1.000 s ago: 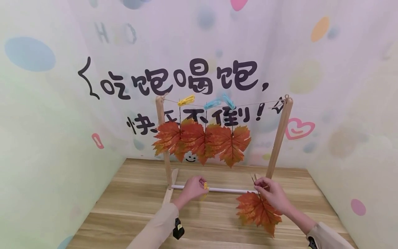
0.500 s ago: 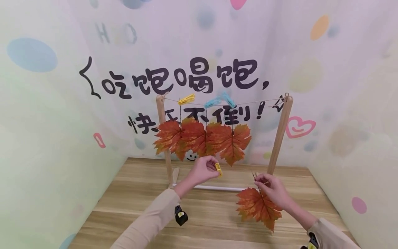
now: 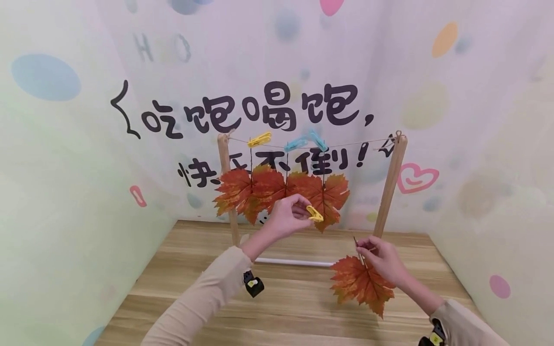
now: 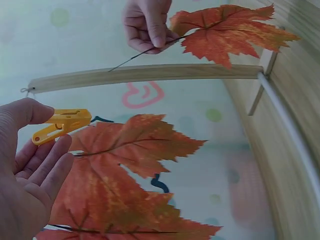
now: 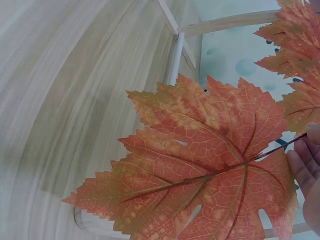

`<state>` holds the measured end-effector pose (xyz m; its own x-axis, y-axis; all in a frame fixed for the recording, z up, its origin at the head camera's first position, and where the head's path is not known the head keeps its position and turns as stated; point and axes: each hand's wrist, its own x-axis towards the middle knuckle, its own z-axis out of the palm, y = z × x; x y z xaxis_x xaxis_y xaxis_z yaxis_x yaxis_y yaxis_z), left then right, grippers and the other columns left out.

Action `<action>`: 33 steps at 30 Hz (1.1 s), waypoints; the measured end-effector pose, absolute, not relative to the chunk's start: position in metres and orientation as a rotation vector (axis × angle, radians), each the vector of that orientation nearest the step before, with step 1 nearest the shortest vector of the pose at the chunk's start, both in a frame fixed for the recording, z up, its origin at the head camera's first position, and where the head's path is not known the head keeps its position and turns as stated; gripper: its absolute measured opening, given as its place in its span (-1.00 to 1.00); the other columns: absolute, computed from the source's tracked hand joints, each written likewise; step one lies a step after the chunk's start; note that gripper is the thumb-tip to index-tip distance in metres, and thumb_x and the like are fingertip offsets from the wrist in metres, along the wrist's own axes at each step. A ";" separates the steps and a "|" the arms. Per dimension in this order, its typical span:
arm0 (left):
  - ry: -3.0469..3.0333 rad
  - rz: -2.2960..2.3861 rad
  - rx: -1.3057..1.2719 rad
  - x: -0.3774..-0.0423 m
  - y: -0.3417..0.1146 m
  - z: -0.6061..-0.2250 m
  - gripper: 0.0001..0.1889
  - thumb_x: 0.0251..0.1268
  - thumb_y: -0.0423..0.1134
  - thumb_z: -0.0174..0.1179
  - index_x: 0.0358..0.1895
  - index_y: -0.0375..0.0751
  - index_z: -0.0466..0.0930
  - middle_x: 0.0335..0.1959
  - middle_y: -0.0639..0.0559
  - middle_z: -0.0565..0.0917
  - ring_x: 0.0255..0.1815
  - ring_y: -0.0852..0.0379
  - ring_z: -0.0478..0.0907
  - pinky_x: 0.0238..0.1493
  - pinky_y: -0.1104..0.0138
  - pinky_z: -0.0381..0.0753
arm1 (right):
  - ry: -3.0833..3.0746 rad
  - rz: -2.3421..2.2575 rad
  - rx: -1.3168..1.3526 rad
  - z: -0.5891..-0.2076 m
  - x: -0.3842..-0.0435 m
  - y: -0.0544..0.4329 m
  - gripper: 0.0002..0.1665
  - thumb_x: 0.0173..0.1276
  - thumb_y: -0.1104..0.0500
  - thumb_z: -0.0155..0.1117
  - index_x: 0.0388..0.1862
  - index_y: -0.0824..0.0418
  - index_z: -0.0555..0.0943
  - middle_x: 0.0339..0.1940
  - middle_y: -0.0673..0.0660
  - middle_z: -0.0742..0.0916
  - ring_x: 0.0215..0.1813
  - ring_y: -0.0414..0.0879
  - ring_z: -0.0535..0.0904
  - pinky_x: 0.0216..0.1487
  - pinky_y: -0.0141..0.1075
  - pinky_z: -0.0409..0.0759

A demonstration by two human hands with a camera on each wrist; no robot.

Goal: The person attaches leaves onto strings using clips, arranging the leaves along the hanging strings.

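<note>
My left hand (image 3: 289, 216) pinches a yellow clothespin (image 3: 315, 214) between thumb and fingers, in front of the hanging leaves. In the left wrist view the clothespin (image 4: 62, 124) lies sideways between thumb and fingertips. Lower on the right, my right hand (image 3: 383, 259) pinches the thin dark stem of an orange-red maple leaf (image 3: 362, 286), whose blade hangs below the fingers. The right wrist view shows this leaf (image 5: 200, 170) large and spread flat. Three similar leaves (image 3: 322, 197) hang by their stems from a string (image 3: 355, 143), held by a yellow clothespin (image 3: 259, 139) and two blue clothespins (image 3: 296, 142).
The string runs between a left wooden post (image 3: 223, 154) and a right wooden post (image 3: 391, 187). A white rod (image 3: 294, 262) joins them low down, over the wooden table (image 3: 173, 288). Behind stands a printed wall (image 3: 195, 62). To the right of the blue clothespins the string is bare.
My left hand has risen and moved right with the yellow clothespin, from near the white rod to in front of the leaves. My right hand, with its leaf, has risen slightly.
</note>
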<state>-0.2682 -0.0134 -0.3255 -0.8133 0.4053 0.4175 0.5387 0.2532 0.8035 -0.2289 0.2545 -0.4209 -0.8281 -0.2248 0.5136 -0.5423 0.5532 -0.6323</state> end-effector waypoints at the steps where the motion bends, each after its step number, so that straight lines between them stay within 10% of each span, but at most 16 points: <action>1: -2.375 -1.601 -0.909 -0.272 -0.013 -0.326 -0.71 -0.10 -0.46 0.35 -0.24 -0.33 0.51 -0.29 -0.14 0.64 -0.29 0.04 0.63 -0.24 0.40 0.60 | -2.415 1.173 0.628 -0.423 -0.232 0.256 -0.90 0.15 0.44 0.21 -0.34 0.32 0.57 -0.47 0.13 0.67 -0.44 -0.16 0.56 -0.44 -0.42 0.57; 33: -2.171 -1.680 -0.905 -0.285 0.008 -0.220 -0.70 -0.05 -0.42 0.34 -0.18 -0.35 0.55 -0.24 -0.13 0.65 -0.26 0.13 0.63 -0.22 0.44 0.58 | -2.272 1.087 0.529 -0.321 -0.237 0.240 -0.90 0.19 0.47 0.16 -0.30 0.50 0.54 -0.41 0.36 0.65 -0.42 0.03 0.54 -0.40 -0.63 0.48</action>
<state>-0.2849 0.0079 -0.2195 -0.7756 0.3186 0.5450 0.6075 0.1421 0.7815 -0.2367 0.2404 -0.3208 -0.7651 -0.1072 0.6349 -0.5616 0.5933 -0.5767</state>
